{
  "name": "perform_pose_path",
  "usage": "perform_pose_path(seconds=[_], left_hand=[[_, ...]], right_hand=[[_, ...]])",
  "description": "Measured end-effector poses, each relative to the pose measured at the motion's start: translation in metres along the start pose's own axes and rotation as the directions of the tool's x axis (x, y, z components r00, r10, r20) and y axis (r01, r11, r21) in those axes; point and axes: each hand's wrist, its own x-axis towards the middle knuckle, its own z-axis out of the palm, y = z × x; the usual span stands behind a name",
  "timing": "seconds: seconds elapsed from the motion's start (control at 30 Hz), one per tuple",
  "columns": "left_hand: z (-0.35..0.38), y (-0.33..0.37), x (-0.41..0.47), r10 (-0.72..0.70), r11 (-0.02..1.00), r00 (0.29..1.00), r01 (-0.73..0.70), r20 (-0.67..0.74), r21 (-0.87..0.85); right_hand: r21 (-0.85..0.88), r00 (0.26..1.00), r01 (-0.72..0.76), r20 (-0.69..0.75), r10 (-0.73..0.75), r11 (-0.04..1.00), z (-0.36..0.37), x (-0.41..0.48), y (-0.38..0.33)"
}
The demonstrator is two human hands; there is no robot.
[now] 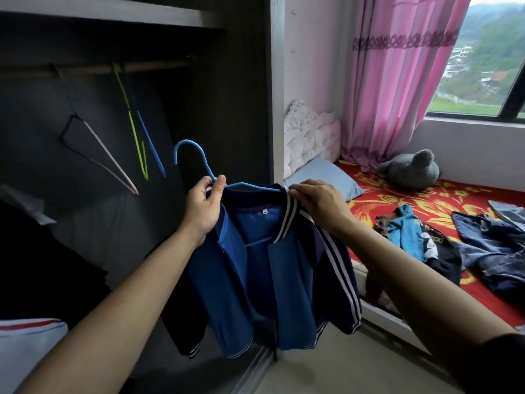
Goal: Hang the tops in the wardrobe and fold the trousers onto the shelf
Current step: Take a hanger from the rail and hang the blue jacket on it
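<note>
Our left hand [203, 207] has its fingers curled round the blue hanger [205, 162] neck, and our right hand [321, 204] pinches the jacket [264, 274] collar. The jacket hangs on the hanger, below the wardrobe rail [147, 66].

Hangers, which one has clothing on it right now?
The light blue hanger in the left hand, carrying the blue jacket; the pink hanger, yellow-green hanger and darker blue hanger hang bare on the rail.
</note>
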Motion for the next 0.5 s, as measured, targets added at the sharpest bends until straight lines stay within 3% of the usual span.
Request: perform_pose_path(seconds=[0.13,0.27,0.4,0.5], left_hand=[[0.017,0.004,-0.004,-0.004,1.000,0.999,0.002,0.054,0.027],[0.023,0.010,-0.001,-0.016,1.000,0.993,0.015,0.114,0.013],[-0.010,-0.002,0.011,-0.003,0.984,0.946,-0.054,0.323,0.167],[-0.039,-0.012,0.021,0.009,0.951,0.955,-0.100,0.297,0.293]], right_hand=[[0.090,0.999,0.037,0.012,-0.038,0.995,0.005,0.003,-0.021],[-0.023,0.989,0.062,0.140,-0.058,0.998,0.003,0.009,-0.035],[-0.111,1.000,0.006,-0.012,-0.007,0.994,-0.012,0.006,-0.019],[-0.152,0.986,-0.066,-0.160,0.042,0.986,-0.026,0.011,-0.012]])
